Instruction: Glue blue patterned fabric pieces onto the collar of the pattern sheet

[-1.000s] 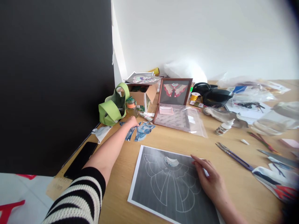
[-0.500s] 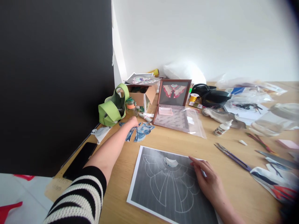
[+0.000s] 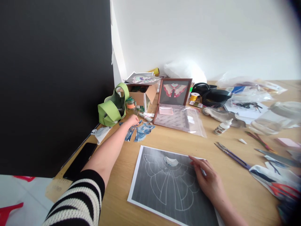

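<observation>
My left hand [image 3: 133, 120] reaches far forward, fingers pinched at the upper edge of the cut denim pieces [image 3: 141, 131]. A small blue bit of denim [image 3: 140, 121] shows at its fingertips. The denim pieces lie in a fanned, collar-like shape. My right hand [image 3: 209, 177] rests on the right side of a dark printed sheet [image 3: 162, 188], fingers stretched out and nothing held. White outlines of a scalloped collar cover the sheet. A small pale curved piece [image 3: 171, 161] lies on the neckline of that drawing.
Behind the denim stand a green bag [image 3: 109, 111], a jar [image 3: 131, 106] and a cardboard box [image 3: 141, 97]. A framed collar picture [image 3: 175, 92] is further right. A phone [image 3: 80, 161] lies left; a glue bottle [image 3: 223, 126], thread snips [image 3: 231, 154] and orange-handled scissors [image 3: 282, 190] lie right.
My left hand has shifted slightly up and left at the denim, and the small bit by its fingertips sits higher. My right hand stays on the sheet. The view has shifted slightly.
</observation>
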Motion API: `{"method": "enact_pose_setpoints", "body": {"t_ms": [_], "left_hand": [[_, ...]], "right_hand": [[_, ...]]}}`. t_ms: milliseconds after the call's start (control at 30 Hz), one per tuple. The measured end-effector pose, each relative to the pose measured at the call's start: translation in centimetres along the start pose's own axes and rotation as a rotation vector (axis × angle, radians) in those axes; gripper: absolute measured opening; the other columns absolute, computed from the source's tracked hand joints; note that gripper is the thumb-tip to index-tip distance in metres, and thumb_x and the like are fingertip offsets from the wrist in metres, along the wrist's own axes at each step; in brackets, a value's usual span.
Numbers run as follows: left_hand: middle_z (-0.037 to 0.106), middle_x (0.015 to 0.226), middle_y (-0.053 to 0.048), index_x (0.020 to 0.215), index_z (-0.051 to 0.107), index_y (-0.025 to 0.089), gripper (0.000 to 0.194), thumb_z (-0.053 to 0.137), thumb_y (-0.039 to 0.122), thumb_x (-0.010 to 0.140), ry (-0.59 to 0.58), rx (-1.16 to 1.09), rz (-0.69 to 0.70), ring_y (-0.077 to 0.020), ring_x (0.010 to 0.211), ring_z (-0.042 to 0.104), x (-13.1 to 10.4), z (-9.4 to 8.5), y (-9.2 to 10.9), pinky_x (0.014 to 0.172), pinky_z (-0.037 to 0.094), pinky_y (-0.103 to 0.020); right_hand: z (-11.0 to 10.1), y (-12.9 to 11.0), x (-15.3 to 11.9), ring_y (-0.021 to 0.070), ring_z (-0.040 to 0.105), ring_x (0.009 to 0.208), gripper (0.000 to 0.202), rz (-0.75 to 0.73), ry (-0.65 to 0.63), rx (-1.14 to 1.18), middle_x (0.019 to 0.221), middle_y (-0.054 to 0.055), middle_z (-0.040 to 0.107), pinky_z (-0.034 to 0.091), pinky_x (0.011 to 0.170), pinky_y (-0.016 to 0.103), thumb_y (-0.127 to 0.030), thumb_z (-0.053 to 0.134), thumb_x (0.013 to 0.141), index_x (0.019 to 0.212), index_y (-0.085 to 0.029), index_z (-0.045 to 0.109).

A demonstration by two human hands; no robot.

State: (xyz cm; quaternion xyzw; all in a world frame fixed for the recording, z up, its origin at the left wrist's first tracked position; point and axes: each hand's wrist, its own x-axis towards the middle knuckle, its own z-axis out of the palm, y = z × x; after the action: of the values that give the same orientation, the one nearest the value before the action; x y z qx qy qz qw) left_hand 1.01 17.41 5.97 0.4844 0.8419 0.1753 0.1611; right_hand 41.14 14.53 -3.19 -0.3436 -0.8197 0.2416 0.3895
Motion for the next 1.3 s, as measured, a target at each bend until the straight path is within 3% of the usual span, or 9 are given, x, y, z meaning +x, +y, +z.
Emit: {"method": "enact_pose_setpoints", "body": {"t_ms": [133,233,300,433,567,800,1000,1133,1300], "left_hand": [[0.065,0.103,-0.006,0.105,0.062,0.014,0.022,0.062,0.030,0.090,-0.042,-0.009,0.114,-0.0182,0.088,0.064,-1.5,-1.3,1.5,0.077,0.055,-0.037],[0.066,0.082,-0.003,0.086,0.065,0.013,0.009,0.070,0.015,0.078,-0.080,-0.069,0.271,-0.0164,0.078,0.062,-4.8,-0.8,4.0,0.071,0.050,-0.029],[0.066,0.075,-0.001,0.079,0.066,0.015,0.009,0.071,0.013,0.072,-0.144,-0.116,0.375,-0.0154,0.072,0.061,-8.0,0.1,5.9,0.067,0.047,-0.026],[0.066,0.067,0.002,0.072,0.067,0.017,0.010,0.071,0.008,0.068,-0.295,-0.163,0.508,-0.0130,0.063,0.058,-14.2,2.8,9.1,0.062,0.042,-0.023],[0.068,0.070,0.001,0.070,0.069,0.018,0.011,0.070,0.008,0.069,-0.343,-0.172,0.576,-0.0148,0.069,0.060,-17.3,5.4,10.4,0.063,0.040,-0.024],[0.070,0.086,0.000,0.086,0.068,0.019,0.016,0.070,0.010,0.073,-0.272,-0.217,0.581,-0.0157,0.077,0.061,-17.8,6.5,9.6,0.071,0.046,-0.026],[0.068,0.097,-0.005,0.094,0.066,0.018,0.019,0.063,0.006,0.080,-0.046,-0.281,0.557,-0.0177,0.085,0.061,-18.4,6.1,5.8,0.072,0.051,-0.029],[0.067,0.100,-0.007,0.100,0.066,0.016,0.022,0.054,0.004,0.086,0.056,-0.176,0.695,-0.0208,0.096,0.060,-20.4,7.3,3.8,0.086,0.052,-0.038],[0.062,0.118,-0.011,0.116,0.062,0.015,0.033,0.047,0.003,0.089,0.086,0.012,0.792,-0.0245,0.114,0.053,-22.8,9.2,3.7,0.099,0.048,-0.043]], "right_hand": [[-0.4,-0.5,0.3,0.0212,0.062,0.082,0.026,-0.019,0.049,0.004,0.085,0.006,0.067,0.052,0.072,0.034,-0.026,0.049,0.094,0.113,-0.023,0.067],[-1.3,-2.0,0.7,0.0197,0.061,0.077,0.023,0.049,0.112,0.040,0.084,0.005,0.066,0.050,0.072,0.034,-0.030,0.055,0.092,0.108,-0.020,0.068],[-1.8,-3.5,1.1,0.0180,0.060,0.074,0.024,0.110,0.090,0.122,0.083,0.005,0.066,0.050,0.072,0.033,-0.033,0.058,0.091,0.108,-0.020,0.069],[-2.0,-6.3,1.5,0.0168,0.060,0.072,0.034,0.167,-0.094,0.273,0.085,0.005,0.068,0.050,0.069,0.030,-0.041,0.068,0.084,0.110,-0.020,0.069],[-1.4,-7.9,1.3,0.0155,0.056,0.066,0.022,0.212,-0.187,0.286,0.078,0.004,0.066,0.047,0.061,0.028,-0.037,0.065,0.085,0.094,-0.019,0.071],[-0.9,-7.1,0.9,0.0141,0.052,0.058,0.026,0.403,-0.257,0.331,0.068,0.003,0.066,0.040,0.054,0.026,-0.041,0.059,0.082,0.079,-0.017,0.068],[-0.1,-6.2,0.7,0.0113,0.045,0.047,0.028,0.573,-0.330,0.375,0.060,0.000,0.060,0.035,0.046,0.024,-0.043,0.058,0.078,0.076,-0.016,0.066],[0.4,-6.1,0.5,0.0129,0.051,0.049,0.023,0.550,-0.321,0.283,0.065,0.001,0.064,0.041,0.050,0.026,-0.038,0.056,0.081,0.078,-0.017,0.067],[1.0,-5.7,0.2,0.0182,0.062,0.066,0.018,0.396,-0.259,0.089,0.073,0.003,0.069,0.047,0.064,0.030,-0.029,0.056,0.084,0.081,-0.018,0.068]]}}
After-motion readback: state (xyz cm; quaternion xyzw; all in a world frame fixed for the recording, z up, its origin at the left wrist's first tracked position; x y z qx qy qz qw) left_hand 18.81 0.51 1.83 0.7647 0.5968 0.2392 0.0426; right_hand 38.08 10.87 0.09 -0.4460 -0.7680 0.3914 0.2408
